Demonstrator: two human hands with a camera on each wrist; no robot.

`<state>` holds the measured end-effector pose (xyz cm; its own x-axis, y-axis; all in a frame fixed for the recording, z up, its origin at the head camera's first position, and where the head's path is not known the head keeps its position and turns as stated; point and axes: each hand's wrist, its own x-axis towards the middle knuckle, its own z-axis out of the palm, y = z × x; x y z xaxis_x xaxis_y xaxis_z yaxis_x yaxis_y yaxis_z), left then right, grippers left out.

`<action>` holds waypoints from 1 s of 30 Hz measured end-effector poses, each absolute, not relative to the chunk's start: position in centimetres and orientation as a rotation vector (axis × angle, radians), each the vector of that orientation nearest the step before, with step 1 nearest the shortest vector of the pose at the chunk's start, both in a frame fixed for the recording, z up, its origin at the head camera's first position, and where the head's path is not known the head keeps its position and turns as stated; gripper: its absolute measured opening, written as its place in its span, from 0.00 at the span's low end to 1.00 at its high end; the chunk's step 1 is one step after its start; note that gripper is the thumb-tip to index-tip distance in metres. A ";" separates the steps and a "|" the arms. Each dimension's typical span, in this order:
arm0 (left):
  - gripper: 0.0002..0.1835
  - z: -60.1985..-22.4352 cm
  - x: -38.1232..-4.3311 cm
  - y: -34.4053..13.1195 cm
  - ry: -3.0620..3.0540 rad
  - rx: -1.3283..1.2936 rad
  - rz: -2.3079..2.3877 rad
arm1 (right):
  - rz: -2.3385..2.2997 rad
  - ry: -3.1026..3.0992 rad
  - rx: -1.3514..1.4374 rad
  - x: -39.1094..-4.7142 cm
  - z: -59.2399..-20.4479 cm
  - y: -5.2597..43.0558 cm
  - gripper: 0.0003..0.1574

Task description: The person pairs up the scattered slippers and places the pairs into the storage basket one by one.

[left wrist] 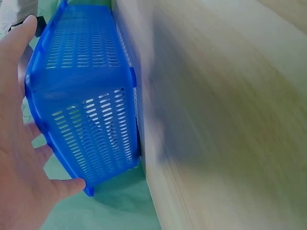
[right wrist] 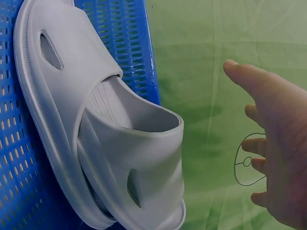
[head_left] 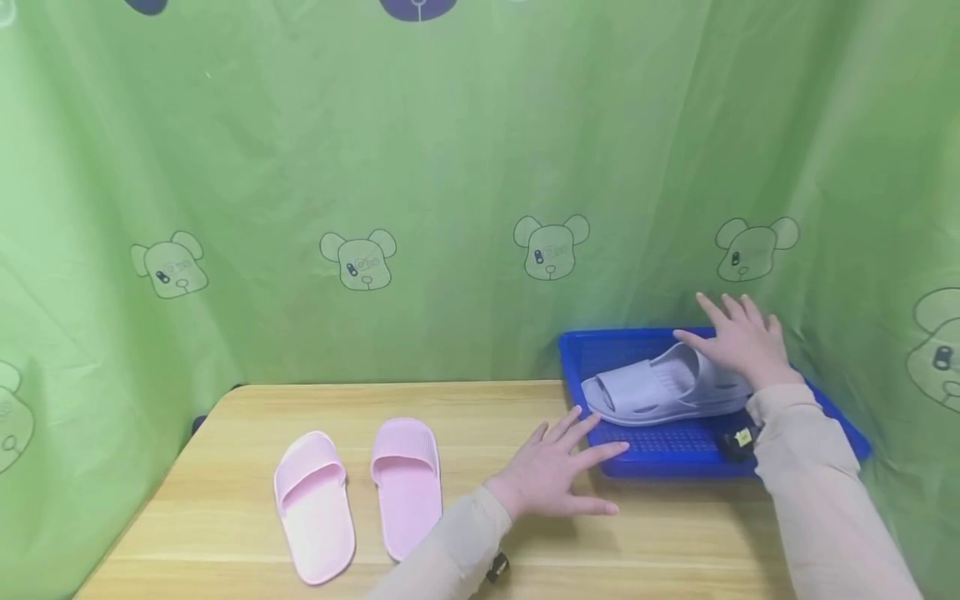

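A pair of grey slippers [head_left: 637,392] lies in a blue perforated basket [head_left: 675,468] at the right. In the right wrist view, one slipper [right wrist: 62,57] overlaps the other slipper [right wrist: 158,163]. My right hand [head_left: 742,337] hovers over their far end with fingers spread, gripping nothing; the right wrist view shows a gap between it and the slippers. Fingers spread, my left hand [head_left: 551,475] is by the basket's near left corner. In the left wrist view its fingers lie along the basket's rim [left wrist: 36,115]; whether they touch it I cannot tell.
Two pink slippers, a left one [head_left: 318,517] and a right one [head_left: 408,492], stand side by side on the wooden table [head_left: 225,500]. My left sleeve [head_left: 442,550] passes near the right one. A green curtain [head_left: 450,150] encloses the table's back and sides.
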<state>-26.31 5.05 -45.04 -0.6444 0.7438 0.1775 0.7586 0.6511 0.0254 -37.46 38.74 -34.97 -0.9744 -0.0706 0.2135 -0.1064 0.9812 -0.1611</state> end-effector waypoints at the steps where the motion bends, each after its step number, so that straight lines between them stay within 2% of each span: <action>1: 0.43 -45.1 -26.3 5.1 -2.716 -1.240 -0.152 | 0.249 -2.924 0.135 -37.3 -34.9 38.7 0.59; 30: 0.45 -45.1 -25.1 3.7 -2.723 -1.166 -0.122 | 0.172 -2.867 0.248 -32.0 -33.9 35.2 0.55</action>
<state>-25.09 3.71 -45.07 -0.6774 0.7097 0.1937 0.7241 0.6896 0.0055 -31.96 35.24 -33.92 -0.9521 -0.1531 0.2646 -0.1836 0.9784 -0.0945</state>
